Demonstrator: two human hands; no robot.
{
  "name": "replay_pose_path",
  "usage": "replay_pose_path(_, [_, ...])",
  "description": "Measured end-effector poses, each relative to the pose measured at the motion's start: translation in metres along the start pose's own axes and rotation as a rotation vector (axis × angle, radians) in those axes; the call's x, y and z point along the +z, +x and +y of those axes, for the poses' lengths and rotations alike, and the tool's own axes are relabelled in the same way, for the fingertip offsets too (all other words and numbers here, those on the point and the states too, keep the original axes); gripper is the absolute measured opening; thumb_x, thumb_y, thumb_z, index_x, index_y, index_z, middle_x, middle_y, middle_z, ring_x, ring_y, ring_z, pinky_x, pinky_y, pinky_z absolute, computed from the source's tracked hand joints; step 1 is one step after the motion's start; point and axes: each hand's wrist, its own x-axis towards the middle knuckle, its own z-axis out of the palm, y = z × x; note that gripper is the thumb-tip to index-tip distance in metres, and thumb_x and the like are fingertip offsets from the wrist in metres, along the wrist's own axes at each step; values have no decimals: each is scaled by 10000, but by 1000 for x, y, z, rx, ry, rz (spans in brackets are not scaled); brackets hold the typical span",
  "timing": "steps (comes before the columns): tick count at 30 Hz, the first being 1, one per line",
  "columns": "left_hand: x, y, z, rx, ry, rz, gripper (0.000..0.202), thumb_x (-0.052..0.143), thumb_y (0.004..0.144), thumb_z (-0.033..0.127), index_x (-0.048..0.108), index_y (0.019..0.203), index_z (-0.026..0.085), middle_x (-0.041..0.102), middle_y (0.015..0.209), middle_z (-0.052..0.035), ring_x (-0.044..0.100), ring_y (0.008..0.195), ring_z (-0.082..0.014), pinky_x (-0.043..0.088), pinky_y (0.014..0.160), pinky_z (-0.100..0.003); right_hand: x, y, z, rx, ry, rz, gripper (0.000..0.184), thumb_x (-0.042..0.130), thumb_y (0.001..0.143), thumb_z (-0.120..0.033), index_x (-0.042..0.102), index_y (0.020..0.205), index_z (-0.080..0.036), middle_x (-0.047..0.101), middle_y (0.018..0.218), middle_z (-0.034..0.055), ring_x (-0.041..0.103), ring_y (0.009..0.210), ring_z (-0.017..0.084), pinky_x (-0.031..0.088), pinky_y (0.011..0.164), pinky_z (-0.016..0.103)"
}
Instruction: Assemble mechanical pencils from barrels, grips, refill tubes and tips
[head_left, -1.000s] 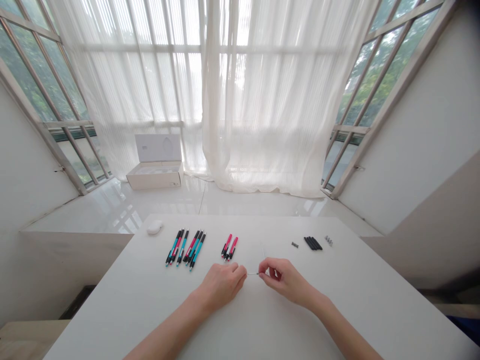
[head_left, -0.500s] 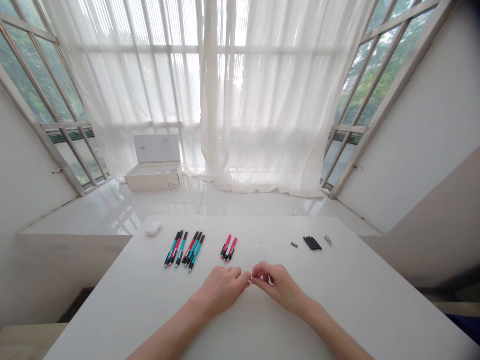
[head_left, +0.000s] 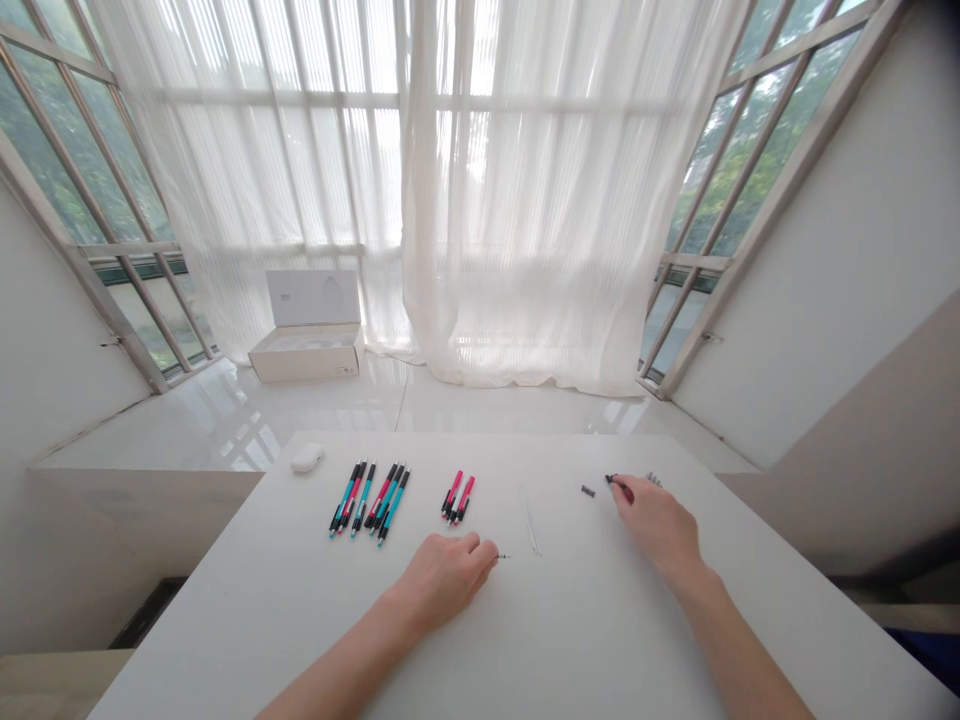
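Note:
My left hand [head_left: 448,578] is closed on a thin pen part, whose slim tip [head_left: 505,556] pokes out to the right of the fingers. My right hand [head_left: 664,520] reaches to the right side of the table and pinches a black rubber pen grip [head_left: 610,480], covering most of the row of grips there. Just beyond its knuckles lie small grey cone-shaped tips [head_left: 654,479], partly hidden. A little dark group of small parts, maybe springs [head_left: 588,491], lies left of this hand. Between the hands rest thin clear refill-like rods [head_left: 531,522].
On the white table [head_left: 480,660], several teal, pink and black pens [head_left: 369,500] lie in two groups at left. Pink pen barrels with clips [head_left: 457,497] lie nearer the middle. A white rounded case [head_left: 307,458] sits at the far left corner. An open white box [head_left: 306,345] stands on the ledge.
My right hand has left my left hand's fingertips and moved right to the black grips. My left hand stays in place, with the thin tip now showing. The clear rods are uncovered.

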Motion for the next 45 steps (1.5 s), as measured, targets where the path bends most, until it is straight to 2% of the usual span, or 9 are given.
replay_pose_path(3, [0, 0, 0, -8, -2, -2, 158, 330, 999, 246, 468, 925, 224, 575, 745, 20, 562, 569, -145, 325, 475, -228, 2, 1, 6, 41, -53, -69, 300, 413, 917, -340, 703, 964, -278, 720, 982, 36, 650, 815, 224, 383, 561, 282])
replay_pose_path(7, [-2, 0, 0, -16, -11, 12, 157, 335, 996, 242, 473, 924, 221, 572, 751, 15, 562, 575, -141, 348, 487, -224, 4, 1, 4, 8, -20, -123, 268, 451, 900, -353, 705, 918, -272, 706, 943, 36, 649, 787, 212, 388, 552, 283])
replay_pose_path(11, [-3, 0, 0, -12, -16, 22, 161, 335, 994, 237, 481, 928, 221, 573, 748, 14, 555, 569, -138, 351, 485, -224, 7, 2, 7, 7, 24, -92, 250, 502, 865, -380, 688, 954, -240, 696, 884, 51, 641, 739, 211, 398, 539, 287])
replay_pose_path(15, [-2, 0, 0, -19, -23, 40, 175, 325, 997, 239, 486, 929, 221, 583, 749, 11, 558, 574, -143, 346, 479, -229, 9, 3, 9, 3, 50, -71, 258, 487, 857, -380, 694, 859, -227, 698, 813, 68, 631, 719, 225, 385, 524, 288])
replay_pose_path(20, [-1, 2, 0, -87, -49, 77, 198, 314, 1003, 237, 488, 913, 216, 606, 759, 8, 572, 600, -147, 350, 494, -230, -1, 1, -7, -142, 371, 68, 314, 501, 837, -481, 650, 875, -207, 691, 824, 47, 567, 590, 164, 435, 573, 289])
replay_pose_path(23, [-2, 3, -1, -131, -62, 89, 205, 316, 1004, 237, 492, 902, 213, 617, 758, 9, 576, 600, -143, 352, 504, -226, -9, -11, -31, -315, 561, -47, 317, 524, 842, -501, 637, 875, -207, 675, 736, 21, 504, 507, 129, 441, 557, 273])
replay_pose_path(28, [-3, 3, -1, -163, -73, 105, 215, 308, 1005, 236, 497, 906, 213, 630, 767, 3, 582, 600, -152, 352, 495, -238, -15, -37, -69, -554, 679, -297, 265, 525, 868, -447, 650, 838, -215, 658, 716, 4, 507, 534, 119, 447, 538, 244])
replay_pose_path(36, [-5, 2, 0, -175, -99, 117, 214, 309, 1007, 245, 502, 921, 211, 627, 755, 1, 582, 594, -146, 354, 503, -232, -16, -49, -79, -583, 723, -404, 180, 549, 854, -367, 647, 846, -217, 665, 755, 0, 504, 564, 115, 461, 565, 244])
replay_pose_path(45, [0, 2, -2, -143, -97, 99, 209, 318, 1001, 243, 508, 916, 215, 609, 764, -2, 574, 620, -154, 375, 519, -235, -17, -55, -86, -616, 731, -399, 180, 560, 856, -383, 647, 837, -226, 658, 750, -2, 509, 563, 117, 466, 567, 240])
